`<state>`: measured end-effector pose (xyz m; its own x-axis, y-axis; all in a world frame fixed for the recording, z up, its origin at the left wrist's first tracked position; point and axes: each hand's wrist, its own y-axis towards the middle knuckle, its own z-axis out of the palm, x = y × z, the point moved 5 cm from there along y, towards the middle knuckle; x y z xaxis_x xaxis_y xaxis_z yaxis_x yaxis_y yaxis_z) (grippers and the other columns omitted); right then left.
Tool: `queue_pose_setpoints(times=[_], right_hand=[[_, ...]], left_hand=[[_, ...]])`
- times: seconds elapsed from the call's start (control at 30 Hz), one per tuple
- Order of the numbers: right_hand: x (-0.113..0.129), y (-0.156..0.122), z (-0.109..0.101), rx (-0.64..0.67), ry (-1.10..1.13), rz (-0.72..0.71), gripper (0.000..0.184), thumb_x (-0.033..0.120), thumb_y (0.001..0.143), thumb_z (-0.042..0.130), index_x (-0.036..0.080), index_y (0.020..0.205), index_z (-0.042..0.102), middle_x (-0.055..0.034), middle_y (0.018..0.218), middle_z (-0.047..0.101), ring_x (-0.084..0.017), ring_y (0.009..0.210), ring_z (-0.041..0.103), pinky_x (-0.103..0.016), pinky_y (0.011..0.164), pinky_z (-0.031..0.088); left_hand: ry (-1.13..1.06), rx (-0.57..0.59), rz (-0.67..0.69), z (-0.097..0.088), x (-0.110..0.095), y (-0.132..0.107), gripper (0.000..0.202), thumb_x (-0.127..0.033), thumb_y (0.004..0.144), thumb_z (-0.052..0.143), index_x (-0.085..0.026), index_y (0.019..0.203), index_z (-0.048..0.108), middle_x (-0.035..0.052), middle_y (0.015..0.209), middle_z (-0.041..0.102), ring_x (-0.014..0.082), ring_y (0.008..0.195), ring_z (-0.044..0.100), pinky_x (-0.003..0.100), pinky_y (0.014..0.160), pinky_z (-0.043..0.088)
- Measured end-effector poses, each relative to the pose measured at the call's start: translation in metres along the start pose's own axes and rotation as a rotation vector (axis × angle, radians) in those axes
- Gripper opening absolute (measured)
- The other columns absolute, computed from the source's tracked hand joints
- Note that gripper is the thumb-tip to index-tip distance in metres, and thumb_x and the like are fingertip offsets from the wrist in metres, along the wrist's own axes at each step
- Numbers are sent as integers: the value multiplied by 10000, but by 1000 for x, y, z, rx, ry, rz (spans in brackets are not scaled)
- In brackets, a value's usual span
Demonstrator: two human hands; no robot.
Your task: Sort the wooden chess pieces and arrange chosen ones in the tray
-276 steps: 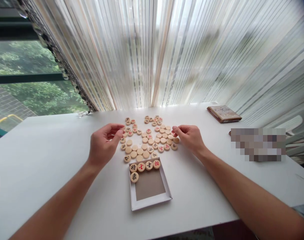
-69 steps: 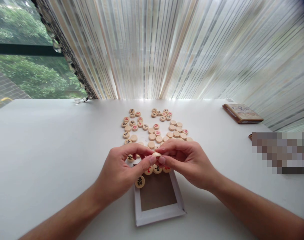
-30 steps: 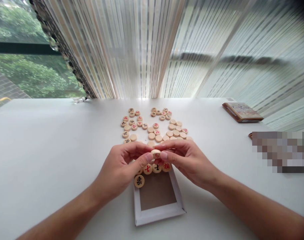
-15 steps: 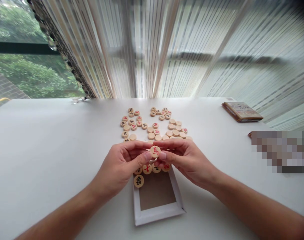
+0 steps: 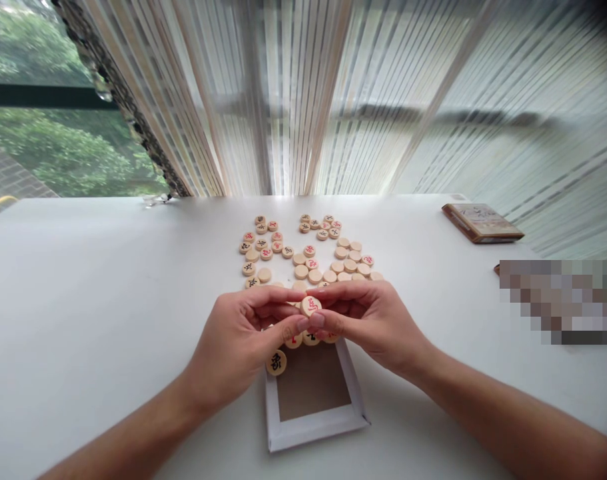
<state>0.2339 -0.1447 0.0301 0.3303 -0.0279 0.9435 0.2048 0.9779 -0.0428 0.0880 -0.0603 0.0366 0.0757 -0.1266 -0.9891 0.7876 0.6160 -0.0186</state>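
L hand [image 5: 246,327] & R hand [image 5: 370,320], fingers curled nearly closed, jointly pinch a round wooden game pc [image 5: 310,306] w/ red character, tilted, above far end of white tray [image 5: 317,428]; brown tray floor shows down to near rim, loose pcs [image 5: 300,271] sit just beyond hands, white tabletop [image 5: 108,287] stretches wide either side, far edge meeting curtain [image 5: 293,100]

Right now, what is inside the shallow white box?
In the box, one black-marked piece and parts of a row of pieces show. The left hand and right hand cover the row's remainder.
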Motion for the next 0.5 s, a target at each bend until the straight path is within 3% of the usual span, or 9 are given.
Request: queue_pose_setpoints(times=[0.23,0.37,0.5], right_hand=[[0,-2,0,-59,-41,54,337,286,568,1034,185,845,871,-33,672,774,-128,577,684,-213,551,590],[2,-2,-2,-80,-46,36,312,336,614,1018,184,840,865,-38,655,765,-142,584,686,-232,544,579],[5,-2,-2,-78,-100,-37,266,339,691,980,207,895,873,-55,779,796,-158,663,709,-259,584,594]], left_hand=[[407,-50,218,2,-10,-7,216,-196,896,807,-219,1109,840,36,972,853,176,830,805,218,766,654],[383,-22,186,3,-10,-7,228,-231,922,788,-223,1147,823,37,994,849,177,855,804,228,791,652],[318,-59,151,0,-10,-4,164,-249,908,808,-212,1066,827,34,971,841,170,855,801,210,773,647]])
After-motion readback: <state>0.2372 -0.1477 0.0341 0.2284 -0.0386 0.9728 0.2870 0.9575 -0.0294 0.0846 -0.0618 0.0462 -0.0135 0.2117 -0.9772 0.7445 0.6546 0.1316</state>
